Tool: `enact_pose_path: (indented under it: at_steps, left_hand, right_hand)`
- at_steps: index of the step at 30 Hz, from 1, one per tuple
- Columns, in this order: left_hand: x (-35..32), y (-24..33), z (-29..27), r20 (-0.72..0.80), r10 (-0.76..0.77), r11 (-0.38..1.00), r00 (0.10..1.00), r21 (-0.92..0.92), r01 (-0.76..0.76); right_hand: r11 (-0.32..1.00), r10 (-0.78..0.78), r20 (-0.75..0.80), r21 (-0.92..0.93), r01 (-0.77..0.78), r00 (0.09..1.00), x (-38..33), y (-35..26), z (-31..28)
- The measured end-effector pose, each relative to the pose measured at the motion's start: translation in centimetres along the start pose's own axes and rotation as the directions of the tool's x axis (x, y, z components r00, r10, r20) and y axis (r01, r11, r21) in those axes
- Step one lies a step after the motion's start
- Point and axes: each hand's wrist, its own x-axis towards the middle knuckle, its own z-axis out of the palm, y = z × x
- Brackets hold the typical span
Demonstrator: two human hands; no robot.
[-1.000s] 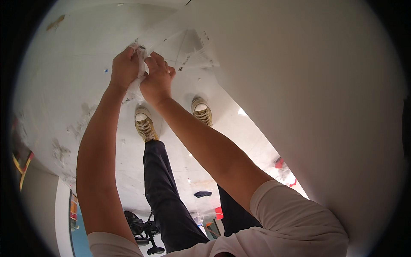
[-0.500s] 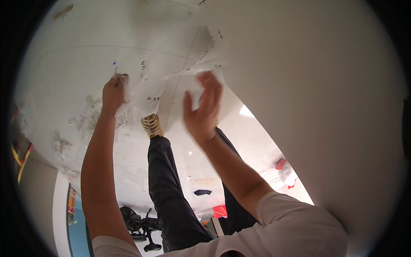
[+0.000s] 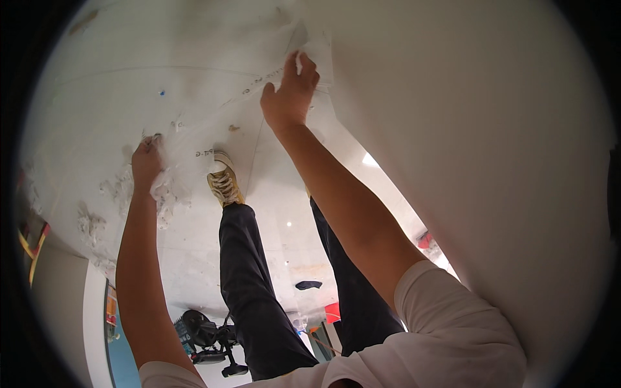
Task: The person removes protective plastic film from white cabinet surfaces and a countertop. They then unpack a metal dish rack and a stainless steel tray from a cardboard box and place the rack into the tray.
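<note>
A sheet of clear plastic film (image 3: 213, 129) with dark printed marks stretches between my hands, above the pale floor. My left hand (image 3: 147, 165) is closed on a gathered part of the film at the left. Farther ahead and to the right, my right hand (image 3: 290, 97) reaches over the film beside a large white panel (image 3: 466, 142). Its thumb stands apart from the bent fingers, and the fingertips are at the film. The film is so sheer that its edges are hard to make out.
My shoe (image 3: 224, 181) is on the floor just below the film. Crumpled plastic scraps (image 3: 90, 223) lie at the left. A dark flat piece (image 3: 308, 284), a red object (image 3: 332, 313) and black wheeled equipment (image 3: 207, 333) are on the floor behind me.
My right hand has moved forward and slightly left, up to the film. My left hand has drawn left and back with the film, which now hangs lower over my shoe.
</note>
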Motion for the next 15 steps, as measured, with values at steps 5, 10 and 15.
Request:
enact_pose_path:
  at_steps: [5,10,15]
  left_hand:
    - [-1.2,-4.7,-0.8,-0.043,-0.086,0.972,0.995,-0.222,0.075]
    - [-4.8,-6.8,-1.1,-0.095,-0.165,0.986,0.982,-0.05,0.161]
    - [-6.3,-16.2,-6.5,-0.137,-0.355,0.935,0.925,-0.078,0.347]
  right_hand:
    - [0.999,0.0,0.11,0.049,-0.005,0.994,0.6,-0.6,1.1]
    - [0.999,-0.04,0.158,-0.01,0.042,0.987,0.0,-0.3,2.3]
    - [0.999,-0.042,0.148,0.014,0.041,0.988,1.9,-1.7,6.3]
